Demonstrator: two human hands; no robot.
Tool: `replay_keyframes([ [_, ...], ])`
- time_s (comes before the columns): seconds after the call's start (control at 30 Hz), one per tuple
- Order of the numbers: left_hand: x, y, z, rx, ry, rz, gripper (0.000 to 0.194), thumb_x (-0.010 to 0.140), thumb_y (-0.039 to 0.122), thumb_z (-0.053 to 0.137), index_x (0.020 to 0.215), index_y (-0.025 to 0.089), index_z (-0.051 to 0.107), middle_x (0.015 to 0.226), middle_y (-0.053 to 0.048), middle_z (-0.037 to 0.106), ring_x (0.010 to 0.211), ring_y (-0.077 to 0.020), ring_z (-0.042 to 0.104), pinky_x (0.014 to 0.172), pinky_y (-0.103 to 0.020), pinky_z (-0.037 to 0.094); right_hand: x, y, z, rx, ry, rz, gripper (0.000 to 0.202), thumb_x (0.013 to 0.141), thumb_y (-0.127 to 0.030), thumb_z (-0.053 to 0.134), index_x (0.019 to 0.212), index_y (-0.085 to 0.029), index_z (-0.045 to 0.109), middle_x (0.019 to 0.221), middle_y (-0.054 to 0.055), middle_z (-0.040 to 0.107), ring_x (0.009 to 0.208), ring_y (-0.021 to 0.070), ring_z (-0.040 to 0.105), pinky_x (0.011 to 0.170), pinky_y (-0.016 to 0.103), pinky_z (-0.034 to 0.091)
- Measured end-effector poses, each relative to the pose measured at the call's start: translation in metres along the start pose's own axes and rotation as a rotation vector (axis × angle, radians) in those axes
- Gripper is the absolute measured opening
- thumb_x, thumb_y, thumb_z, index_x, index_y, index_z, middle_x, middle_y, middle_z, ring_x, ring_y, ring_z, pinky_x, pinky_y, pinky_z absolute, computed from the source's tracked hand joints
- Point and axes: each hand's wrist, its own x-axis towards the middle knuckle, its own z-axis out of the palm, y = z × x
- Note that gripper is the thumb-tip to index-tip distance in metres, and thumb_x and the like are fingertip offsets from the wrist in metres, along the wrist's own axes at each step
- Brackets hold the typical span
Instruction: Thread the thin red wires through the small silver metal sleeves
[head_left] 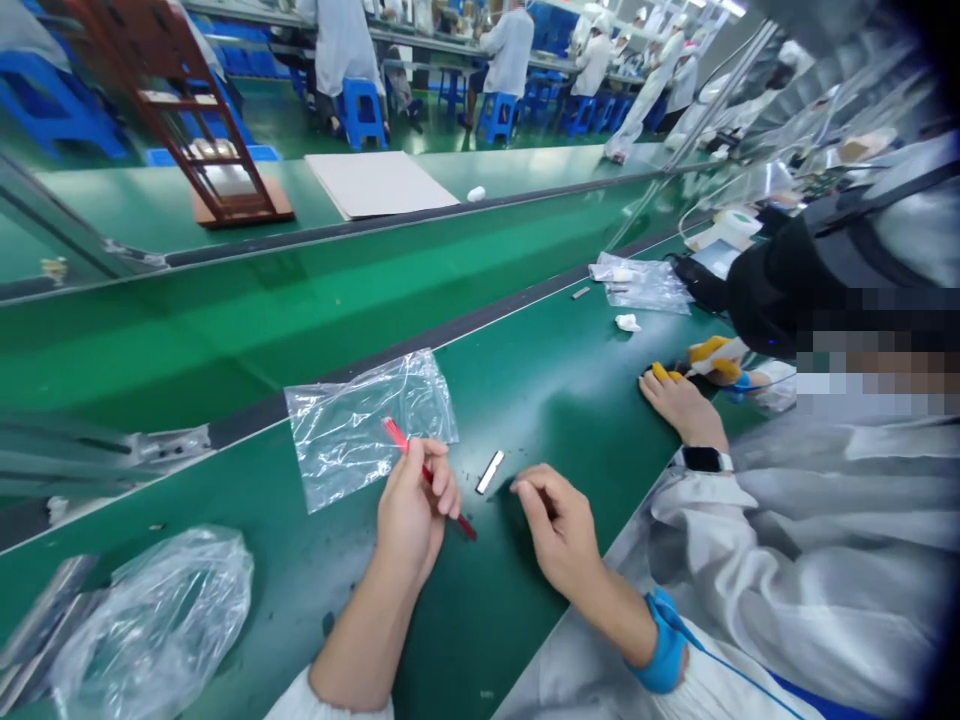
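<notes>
My left hand (pixel 420 500) is closed around a slim red stick-like tool (pixel 396 433), held slantwise. Its wider, paler end points up and away from me, and its thin dark-red end sticks out below my fingers. Just right of it, a small flat rectangular piece (pixel 490 472), pale on top with dark edges, lies on the green table among dark crumbs. My right hand (pixel 559 520) hovers to the right of that piece with thumb and forefinger pinched together. Whatever the fingertips hold, if anything, is too small to make out. A blue band (pixel 664 640) with a cord circles my right wrist.
A clear plastic bag (pixel 337 440) lies beyond my left hand. Another crumpled bag (pixel 172 610) and metallic strips (pixel 52 610) are at lower left. On the right, a co-worker's hands (pixel 686 405) work close by. A raised ledge (pixel 375 290) runs along the back.
</notes>
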Motion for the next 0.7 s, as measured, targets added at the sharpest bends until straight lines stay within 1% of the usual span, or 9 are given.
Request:
replay_keyframes([
  [0.07, -0.001, 0.0, -0.001, -0.015, 0.01, 0.004, 0.032, 0.085, 0.048, 0.07, 0.079, 0.017, 0.062, 0.05, 0.007, 0.041, 0.038, -0.0071, 0.035, 0.038, -0.021, 0.032, -0.009, -0.007, 0.003, 0.048, -0.1, 0.037, 0.018, 0.098, -0.027, 0.049, 0.091, -0.022, 0.064, 0.066, 0.001, 0.065, 0.052, 0.0154, 0.058, 0.05, 0.027, 0.044],
  [0.17, -0.002, 0.002, -0.001, -0.041, 0.012, 0.009, 0.031, 0.087, 0.047, 0.069, 0.079, 0.017, 0.062, 0.051, 0.007, 0.041, 0.038, -0.0068, 0.035, 0.039, -0.021, 0.032, -0.018, -0.015, 0.006, 0.109, -0.281, 0.09, 0.01, 0.093, -0.024, 0.057, 0.099, -0.021, 0.064, 0.061, -0.003, 0.061, 0.043, 0.0119, 0.052, 0.044, 0.024, 0.04],
  [0.27, -0.003, 0.004, -0.001, -0.071, -0.012, 0.007, 0.031, 0.087, 0.046, 0.069, 0.079, 0.018, 0.062, 0.052, 0.007, 0.04, 0.038, -0.0061, 0.032, 0.039, -0.02, 0.031, -0.021, -0.018, 0.007, 0.128, -0.365, 0.126, 0.017, 0.088, -0.024, 0.062, 0.104, -0.021, 0.063, 0.064, -0.004, 0.062, 0.042, 0.0107, 0.051, 0.042, 0.022, 0.04],
  [0.37, -0.004, 0.006, -0.001, -0.096, -0.038, -0.004, 0.029, 0.088, 0.044, 0.068, 0.079, 0.018, 0.062, 0.052, 0.007, 0.039, 0.038, -0.0057, 0.032, 0.039, -0.02, 0.03, -0.021, -0.018, 0.009, 0.113, -0.357, 0.131, 0.017, 0.087, -0.025, 0.065, 0.103, -0.021, 0.064, 0.064, -0.003, 0.062, 0.043, 0.0109, 0.052, 0.043, 0.022, 0.042],
  [0.5, -0.005, 0.006, -0.001, -0.112, -0.048, -0.011, 0.028, 0.089, 0.043, 0.068, 0.079, 0.017, 0.063, 0.052, 0.007, 0.04, 0.038, -0.0056, 0.034, 0.039, -0.02, 0.031, -0.021, -0.018, 0.011, 0.091, -0.336, 0.108, 0.007, 0.089, -0.025, 0.062, 0.091, -0.021, 0.067, 0.061, -0.002, 0.062, 0.045, 0.0117, 0.053, 0.046, 0.023, 0.042],
  [0.6, -0.005, 0.006, -0.001, -0.113, -0.048, -0.011, 0.028, 0.088, 0.043, 0.069, 0.079, 0.017, 0.063, 0.052, 0.007, 0.041, 0.038, -0.0056, 0.035, 0.039, -0.019, 0.032, -0.021, -0.021, 0.011, 0.077, -0.316, 0.092, 0.013, 0.092, -0.023, 0.057, 0.084, -0.021, 0.068, 0.061, -0.001, 0.062, 0.048, 0.0125, 0.054, 0.048, 0.023, 0.042],
  [0.7, -0.006, 0.007, -0.001, -0.11, -0.052, -0.003, 0.028, 0.089, 0.042, 0.068, 0.079, 0.017, 0.063, 0.051, 0.007, 0.041, 0.038, -0.0057, 0.035, 0.039, -0.019, 0.033, -0.022, -0.022, 0.01, 0.07, -0.306, 0.09, 0.018, 0.093, -0.022, 0.054, 0.081, -0.019, 0.067, 0.061, 0.0, 0.061, 0.051, 0.0126, 0.055, 0.05, 0.023, 0.042],
])
